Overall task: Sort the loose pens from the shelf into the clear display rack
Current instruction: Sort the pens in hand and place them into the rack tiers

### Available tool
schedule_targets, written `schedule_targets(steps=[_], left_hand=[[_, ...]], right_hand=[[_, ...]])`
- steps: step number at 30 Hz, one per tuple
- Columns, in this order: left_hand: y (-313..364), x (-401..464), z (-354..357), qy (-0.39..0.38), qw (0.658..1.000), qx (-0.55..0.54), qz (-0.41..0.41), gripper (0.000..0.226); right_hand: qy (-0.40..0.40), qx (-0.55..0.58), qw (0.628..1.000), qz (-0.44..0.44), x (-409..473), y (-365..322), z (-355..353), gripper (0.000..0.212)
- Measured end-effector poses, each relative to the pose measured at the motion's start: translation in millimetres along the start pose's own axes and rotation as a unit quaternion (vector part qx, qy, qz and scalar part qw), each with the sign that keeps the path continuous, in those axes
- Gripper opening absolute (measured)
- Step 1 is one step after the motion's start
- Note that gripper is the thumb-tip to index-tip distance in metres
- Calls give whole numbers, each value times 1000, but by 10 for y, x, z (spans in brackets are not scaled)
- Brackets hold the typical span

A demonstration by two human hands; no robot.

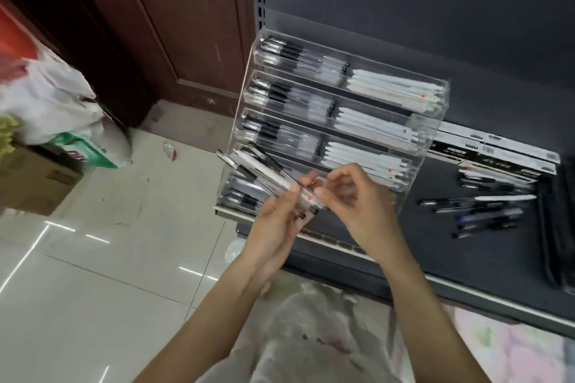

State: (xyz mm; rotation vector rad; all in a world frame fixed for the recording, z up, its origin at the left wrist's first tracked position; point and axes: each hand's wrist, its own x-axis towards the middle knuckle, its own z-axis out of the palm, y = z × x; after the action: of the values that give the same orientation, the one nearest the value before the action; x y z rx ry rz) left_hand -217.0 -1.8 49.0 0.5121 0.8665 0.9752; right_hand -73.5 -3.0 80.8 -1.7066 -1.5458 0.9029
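A clear tiered display rack [432, 121] stands on the dark shelf [485, 261], its rows filled with black pens on the left and white pens on the right. My left hand [280, 221] grips a bundle of pens [261, 172], white and black, that fans up and to the left in front of the rack's lower rows. My right hand [354, 196] pinches the near end of a white pen with a red dot [308, 197] in that bundle. Several loose pens [479, 208] lie on the shelf to the right of the rack.
Flat pen boxes [497, 152] lie behind the loose pens at the right. A dark red wooden door [174, 25] is at the back left. White plastic bags [53, 99] and a cardboard box [34, 183] sit on the tiled floor at left.
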Motion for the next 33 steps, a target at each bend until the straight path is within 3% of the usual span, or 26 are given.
schedule_targets(steps=[4,10,15,20,27,30,33], left_hand=[[170,49,-223,15,1000,-25,-10,36],[272,66,-337,-23,999,-33,-21,30],[298,81,-370,-26,998,-47,-21,28],[270,45,-432,3,1000,-10,-5,23],[74,-99,-499,33,997,70,12,26],[121,-102,-696,85,995,39,30,28],[212,-125,-919,130,991,-17,38,28]], right_hand=[[-39,49,997,43,-28,-188,335,28],[24,68,996,43,3,-278,596,8],[21,100,993,66,-5,-303,596,17],[-29,12,999,43,-114,-292,591,18],[48,-102,994,-8,-201,-53,670,10],[94,-21,995,30,-195,122,468,7],[91,51,994,27,-222,314,220,16]])
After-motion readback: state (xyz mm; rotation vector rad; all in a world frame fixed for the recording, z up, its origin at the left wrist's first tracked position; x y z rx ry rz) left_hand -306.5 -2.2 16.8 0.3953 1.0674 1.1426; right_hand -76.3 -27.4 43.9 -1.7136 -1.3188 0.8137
